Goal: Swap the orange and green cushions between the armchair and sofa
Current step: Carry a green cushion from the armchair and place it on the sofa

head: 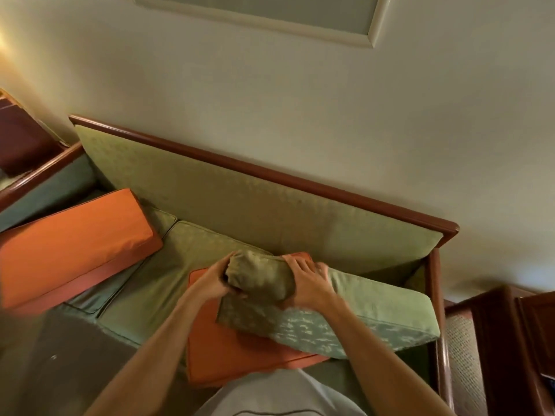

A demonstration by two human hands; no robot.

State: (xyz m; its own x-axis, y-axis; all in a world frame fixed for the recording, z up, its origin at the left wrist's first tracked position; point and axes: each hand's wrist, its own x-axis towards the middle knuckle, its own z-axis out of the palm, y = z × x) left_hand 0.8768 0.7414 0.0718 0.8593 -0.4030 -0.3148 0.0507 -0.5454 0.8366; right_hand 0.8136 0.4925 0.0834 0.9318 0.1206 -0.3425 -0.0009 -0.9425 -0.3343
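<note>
A long green cushion [354,313] lies across the right part of the sofa [240,199], its left end raised over a flat orange cushion [237,355] on the seat. My left hand [211,282] grips that left end, fingers curled under it. My right hand [306,283] grips the cushion's top a little further right, with fingers wrapped over it. A second, thicker orange cushion [72,244] leans tilted at the sofa's left end. A green seat cushion [168,274] shows between the two orange ones.
The sofa's wooden back rail [270,172] runs along a plain wall with a framed picture [270,16] above. Another wooden seat [27,145] stands at the far left. Dark wooden furniture with cane panels [492,349] stands at the right.
</note>
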